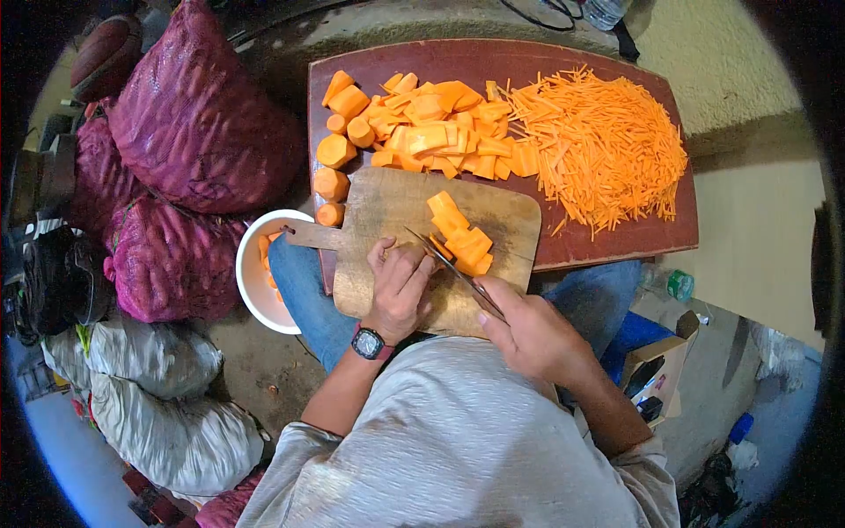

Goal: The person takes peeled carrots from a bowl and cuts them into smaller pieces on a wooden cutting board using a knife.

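Observation:
A wooden cutting board (378, 198) with a handle lies across my lap and the table's near edge. My right hand (537, 334) grips a knife (466, 283), its blade pointing away and to the left over the board. Just left of the blade, my left hand (400, 282) rests on the board with its fingers curled; whatever is under them is hidden. Thick carrot slices (465, 239) lie in an overlapping row on the board, against the right side of the blade.
On the red table (607, 251) are cut carrot chunks (431, 128), a heap of carrot shreds (607, 145) and several carrot stubs (334, 151) at the left edge. A white bucket (255, 299) holding carrot pieces stands left. Red mesh sacks (189, 114) and a cardboard box (660, 374) flank me.

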`<state>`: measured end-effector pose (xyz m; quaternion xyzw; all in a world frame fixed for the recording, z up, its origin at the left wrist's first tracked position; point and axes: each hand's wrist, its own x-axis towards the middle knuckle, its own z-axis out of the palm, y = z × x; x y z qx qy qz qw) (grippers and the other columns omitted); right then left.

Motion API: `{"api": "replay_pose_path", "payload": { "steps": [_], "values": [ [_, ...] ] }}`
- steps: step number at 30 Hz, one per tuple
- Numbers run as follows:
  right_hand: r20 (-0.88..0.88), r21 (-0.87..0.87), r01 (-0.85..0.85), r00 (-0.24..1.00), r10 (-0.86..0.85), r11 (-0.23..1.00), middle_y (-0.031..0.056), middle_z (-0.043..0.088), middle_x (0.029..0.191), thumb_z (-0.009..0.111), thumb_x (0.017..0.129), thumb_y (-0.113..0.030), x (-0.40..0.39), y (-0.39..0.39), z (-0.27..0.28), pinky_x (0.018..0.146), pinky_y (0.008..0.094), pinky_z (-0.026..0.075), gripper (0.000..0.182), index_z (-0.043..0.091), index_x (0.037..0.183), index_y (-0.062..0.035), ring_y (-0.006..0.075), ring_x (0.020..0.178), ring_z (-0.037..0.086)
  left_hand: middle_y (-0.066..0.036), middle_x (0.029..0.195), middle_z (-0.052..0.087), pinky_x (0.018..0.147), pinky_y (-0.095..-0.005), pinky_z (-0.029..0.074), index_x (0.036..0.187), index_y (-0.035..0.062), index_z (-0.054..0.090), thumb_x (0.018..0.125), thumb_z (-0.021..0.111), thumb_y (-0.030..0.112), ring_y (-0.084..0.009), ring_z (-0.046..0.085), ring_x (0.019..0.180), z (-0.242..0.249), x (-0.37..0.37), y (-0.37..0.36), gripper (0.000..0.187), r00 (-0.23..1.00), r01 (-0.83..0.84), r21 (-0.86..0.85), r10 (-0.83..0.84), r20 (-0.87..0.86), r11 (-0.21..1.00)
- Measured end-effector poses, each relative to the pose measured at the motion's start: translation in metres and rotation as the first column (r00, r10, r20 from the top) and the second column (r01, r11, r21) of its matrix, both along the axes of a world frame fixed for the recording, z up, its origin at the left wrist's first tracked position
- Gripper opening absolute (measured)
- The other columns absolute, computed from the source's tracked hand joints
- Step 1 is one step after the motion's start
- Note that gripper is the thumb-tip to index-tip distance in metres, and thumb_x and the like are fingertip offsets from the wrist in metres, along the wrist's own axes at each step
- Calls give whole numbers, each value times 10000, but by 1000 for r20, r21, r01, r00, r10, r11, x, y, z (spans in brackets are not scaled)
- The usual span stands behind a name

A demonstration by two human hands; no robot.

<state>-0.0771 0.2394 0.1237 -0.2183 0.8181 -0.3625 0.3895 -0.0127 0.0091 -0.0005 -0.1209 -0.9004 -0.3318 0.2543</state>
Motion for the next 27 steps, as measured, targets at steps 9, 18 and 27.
{"api": "replay_pose_path", "payload": {
  "steps": [9,18,27],
  "values": [
    [-114,-103,-12,994,0,995,332,709,1076,636,1065,-163,-12,-22,-29,794,578,553,366,539,1377,1,552,1014,693,-157,1136,663,1097,-575,404,1160,-14,688,685,739,-41,-325,680,1034,-7,-2,3,477,997,-35,-39,32,-67,999],
    [-75,-119,3,997,-12,993,329,719,1141,614,1076,-193,-5,3,1,870,558,570,415,530,1426,15,526,1058,710,-134,1116,667,1080,-586,398,1177,-3,693,704,726,-36,-293,679,1014,-8,1,4,475,998,-52,-43,50,-45,998],
    [-49,-95,20,998,-25,995,274,711,1037,597,1081,-153,1,7,8,790,495,557,427,507,1464,14,487,946,721,-122,1101,678,1116,-593,389,1174,8,713,747,744,10,-286,678,1009,-2,1,3,428,998,-49,-47,47,-43,998]
  ]
}}
